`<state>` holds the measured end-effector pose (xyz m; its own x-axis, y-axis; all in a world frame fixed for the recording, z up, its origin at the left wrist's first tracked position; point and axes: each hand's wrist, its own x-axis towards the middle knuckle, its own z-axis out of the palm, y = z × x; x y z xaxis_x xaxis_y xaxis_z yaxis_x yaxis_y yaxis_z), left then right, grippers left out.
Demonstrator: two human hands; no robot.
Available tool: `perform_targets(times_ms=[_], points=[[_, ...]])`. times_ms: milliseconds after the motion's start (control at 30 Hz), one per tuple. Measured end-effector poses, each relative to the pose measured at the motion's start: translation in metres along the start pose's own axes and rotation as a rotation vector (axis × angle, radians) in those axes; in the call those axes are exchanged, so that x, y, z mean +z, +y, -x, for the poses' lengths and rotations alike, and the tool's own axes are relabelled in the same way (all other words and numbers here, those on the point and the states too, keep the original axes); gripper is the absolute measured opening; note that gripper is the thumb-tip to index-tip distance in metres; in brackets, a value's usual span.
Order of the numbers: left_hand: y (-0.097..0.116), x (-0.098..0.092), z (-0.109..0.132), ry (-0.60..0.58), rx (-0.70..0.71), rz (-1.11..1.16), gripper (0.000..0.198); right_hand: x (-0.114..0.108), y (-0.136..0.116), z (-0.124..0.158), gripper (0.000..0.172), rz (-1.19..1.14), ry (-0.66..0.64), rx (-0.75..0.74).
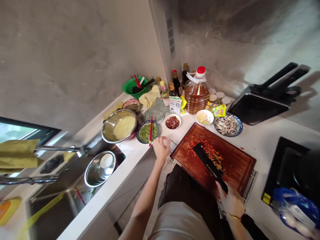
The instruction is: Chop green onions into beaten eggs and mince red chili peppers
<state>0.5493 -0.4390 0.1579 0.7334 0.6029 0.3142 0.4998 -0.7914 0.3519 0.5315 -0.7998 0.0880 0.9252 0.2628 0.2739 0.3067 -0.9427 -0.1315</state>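
My right hand (232, 200) is wrapped round the handle of a black-bladed kitchen knife (207, 160). The blade lies low over a brown wooden cutting board (237, 176), among chopped red and yellow-green chili (200, 141). My left hand (161, 146) is off the board's left corner, by the counter edge, with loosely bent fingers and a gap at the thumb; I see nothing in it. Just beside it, red chopsticks (151, 131) rest across a patterned bowl of chopped greens (143, 133). A small bowl of dark reddish chopped pieces (172, 122) stands beyond.
Behind the board are a bowl of minced pale pieces (204, 117), sliced mushrooms (228, 125) and a large oil jug (196, 96). A knife block (260, 103) stands right, near a black cooktop (277, 166). Left are a metal bowl (119, 126) and the sink (57, 213).
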Motion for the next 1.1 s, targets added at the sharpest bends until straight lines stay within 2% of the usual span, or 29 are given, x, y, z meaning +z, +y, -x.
perform_targets(times_ms=[33, 100, 200, 333, 500, 700, 767, 833, 900, 967, 1033, 1100], points=[[-0.024, -0.001, -0.010, 0.040, -0.097, -0.097, 0.031, 0.001, -0.003, -0.001, 0.057, 0.001, -0.004, 0.003], [-0.066, 0.002, -0.028, 0.021, -0.222, -0.256, 0.039, 0.002, -0.009, -0.003, 0.059, -0.008, -0.023, 0.004], [-0.100, 0.014, -0.045, -0.026, -0.272, -0.302, 0.044, 0.004, -0.017, -0.007, 0.061, 0.005, -0.052, 0.036], [-0.108, 0.026, -0.049, -0.049, -0.322, -0.326, 0.043, 0.005, -0.024, -0.012, 0.061, 0.009, -0.078, 0.069], [-0.116, 0.025, -0.046, -0.048, -0.371, -0.409, 0.055, 0.004, -0.032, -0.014, 0.062, -0.021, -0.127, 0.077], [-0.127, 0.009, -0.045, -0.105, -0.271, -0.459, 0.038, 0.000, -0.045, -0.015, 0.056, -0.027, -0.170, 0.109], [-0.118, 0.002, -0.041, -0.090, -0.227, -0.480, 0.040, -0.001, -0.048, -0.016, 0.054, -0.036, -0.165, 0.121], [-0.097, -0.005, -0.028, -0.134, -0.167, -0.445, 0.042, -0.004, -0.049, -0.017, 0.051, -0.037, -0.174, 0.136], [-0.062, -0.010, -0.004, -0.254, -0.069, -0.387, 0.041, -0.008, -0.050, -0.018, 0.048, -0.024, -0.191, 0.157], [-0.019, -0.014, 0.030, -0.411, 0.119, -0.287, 0.037, -0.013, -0.050, -0.019, 0.044, -0.008, -0.215, 0.176], [0.022, -0.014, 0.065, -0.514, 0.266, -0.185, 0.037, -0.019, -0.051, -0.018, 0.040, 0.000, -0.238, 0.203], [0.052, -0.012, 0.093, -0.605, 0.420, -0.133, 0.040, -0.024, -0.051, -0.017, 0.038, -0.008, -0.255, 0.231]])
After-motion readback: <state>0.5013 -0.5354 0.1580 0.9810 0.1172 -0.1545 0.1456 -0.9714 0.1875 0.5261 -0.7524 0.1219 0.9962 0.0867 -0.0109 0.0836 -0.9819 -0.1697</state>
